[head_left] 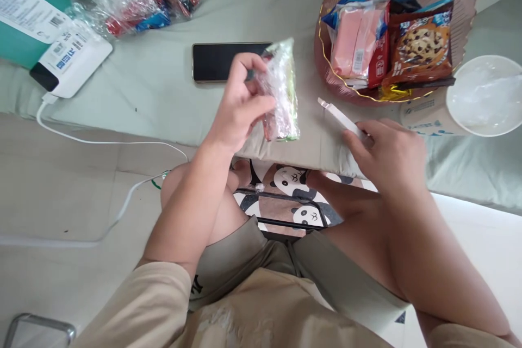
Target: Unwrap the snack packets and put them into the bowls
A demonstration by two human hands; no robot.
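My left hand [244, 103] pinches a snack packet wrapped in clear film [282, 92] between thumb and fingers. The packet is held upright above the cloth, with green and reddish colours showing through the film. In my right hand [391, 155] is a slim, pale pinkish-white tool [342, 119], shaped like a box cutter, its narrow end pointing up and left towards the packet. A gap lies between the tool and the packet. Just behind my left hand a black phone [216, 62] lies flat, partly covered by my fingers.
A pink gold-rimmed bowl [463, 27] holds several packaged snacks, beside a tipped paper cup [481, 98]. At upper left are film-wrapped snacks [138, 11], a green box [20, 43] and a white device [77, 60] with a cable [110, 141]. The cloth-covered edge [163, 125] runs above my knees.
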